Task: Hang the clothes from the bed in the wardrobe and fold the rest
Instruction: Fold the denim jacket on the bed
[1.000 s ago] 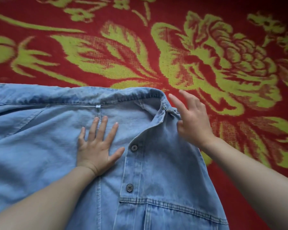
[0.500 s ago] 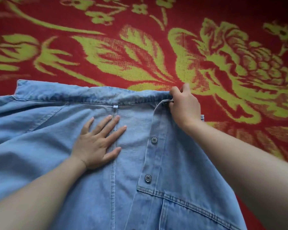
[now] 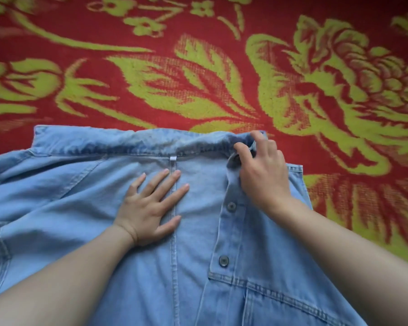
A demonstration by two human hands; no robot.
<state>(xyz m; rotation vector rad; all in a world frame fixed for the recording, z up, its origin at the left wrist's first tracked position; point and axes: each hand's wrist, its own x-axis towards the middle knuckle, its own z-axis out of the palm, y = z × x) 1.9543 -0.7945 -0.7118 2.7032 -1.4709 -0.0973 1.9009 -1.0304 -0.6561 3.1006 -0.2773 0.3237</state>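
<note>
Denim shirt (image 3: 80, 208) fills the lower half of the frame, spread on a red blanket (image 3: 222, 118). At lower right is its chest pocket (image 3: 280, 307), with two dark buttons (image 3: 223, 260) just above. At centre, the left hand (image 3: 151, 208) lies flat on the fabric, fingers spread. Right of centre, the right hand (image 3: 262, 175) pinches the end of the collar (image 3: 127, 142). Green flowers pattern the blanket across the top.

I see a light blue denim shirt (image 3: 80, 196): matt, washed cotton cloth with raised stitched seams. Its buttons (image 3: 231, 206) look like dull grey metal. The red and green bedspread (image 3: 198, 78) under it reads as coarse woven cloth, matt and slightly fuzzy.
</note>
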